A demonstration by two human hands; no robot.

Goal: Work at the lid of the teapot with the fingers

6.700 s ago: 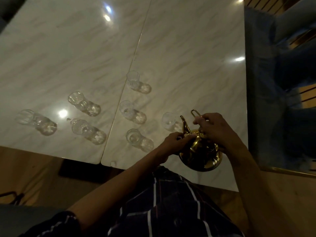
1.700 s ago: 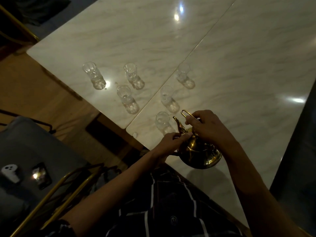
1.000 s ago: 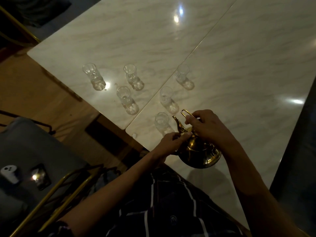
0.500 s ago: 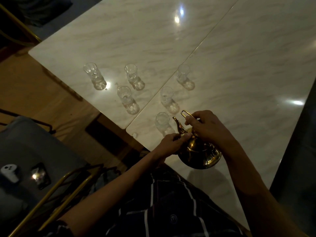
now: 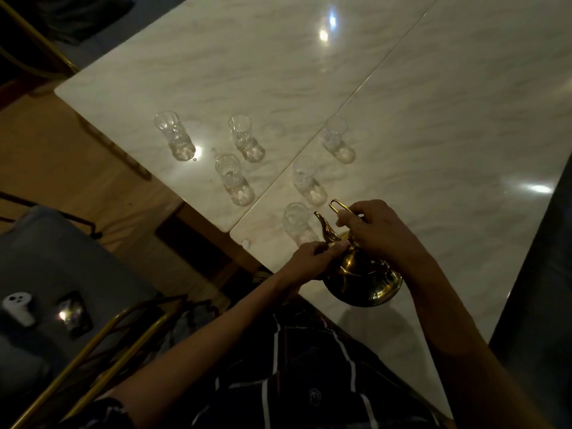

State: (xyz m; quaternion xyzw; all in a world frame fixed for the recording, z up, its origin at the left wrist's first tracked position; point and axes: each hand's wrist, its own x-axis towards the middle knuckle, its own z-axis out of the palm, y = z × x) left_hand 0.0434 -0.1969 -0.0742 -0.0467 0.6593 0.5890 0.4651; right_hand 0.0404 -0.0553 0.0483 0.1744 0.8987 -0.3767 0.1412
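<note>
Brass teapot below right hand gripping handle, left hand at spout base

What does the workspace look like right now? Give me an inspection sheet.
Surface: two glossy pale marble-look tabletops butted along a seam, with light glare.
Job's things: round brass teapot with curved spout standing near the table edge; nearest clear small glass upright beside the spout.
Clutter: five more clear glasses standing upright, apparently empty.
Grippers: left hand pinches the teapot top by the spout; right hand grips the wire handle.
Cables: nothing seen.
Surroundings: grey seat with gold frame, holding a white device and a dark shiny object; wooden floor.
</note>
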